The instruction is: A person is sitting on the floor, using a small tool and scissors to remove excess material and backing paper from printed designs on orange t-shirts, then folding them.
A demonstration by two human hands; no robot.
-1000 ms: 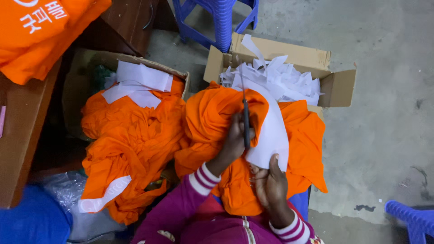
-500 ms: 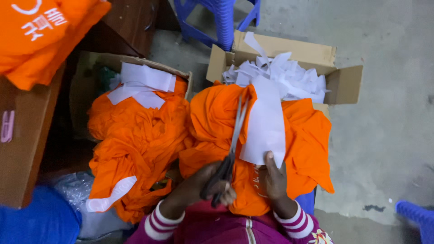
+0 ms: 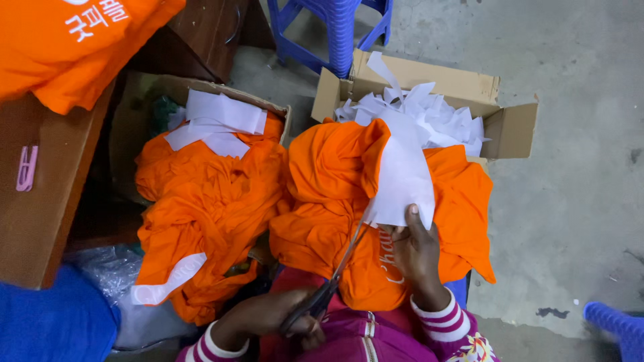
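Note:
An orange garment (image 3: 322,181) with pale lettering lies bunched on my lap. A white backing sheet (image 3: 402,174) stands up from it. My right hand (image 3: 417,251) pinches the lower edge of that sheet, thumb on top. My left hand (image 3: 268,318), low near my body, is closed around the handles of a pair of scissors (image 3: 342,258). The blades point up and to the right, and their tips reach the sheet's bottom left corner. Both wrists wear striped cuffs.
Beyond my lap, an open cardboard box (image 3: 429,77) holds white scraps (image 3: 436,117). A second box (image 3: 221,90) on the left holds orange garments (image 3: 201,201) and white strips. Blue stools (image 3: 335,27) stand on the concrete floor. An orange shirt (image 3: 67,47) drapes a brown table.
My left hand has drawn the scissors back from high on the sheet toward my body. The blade tips now sit at the sheet's bottom edge. My right hand keeps hold of the sheet.

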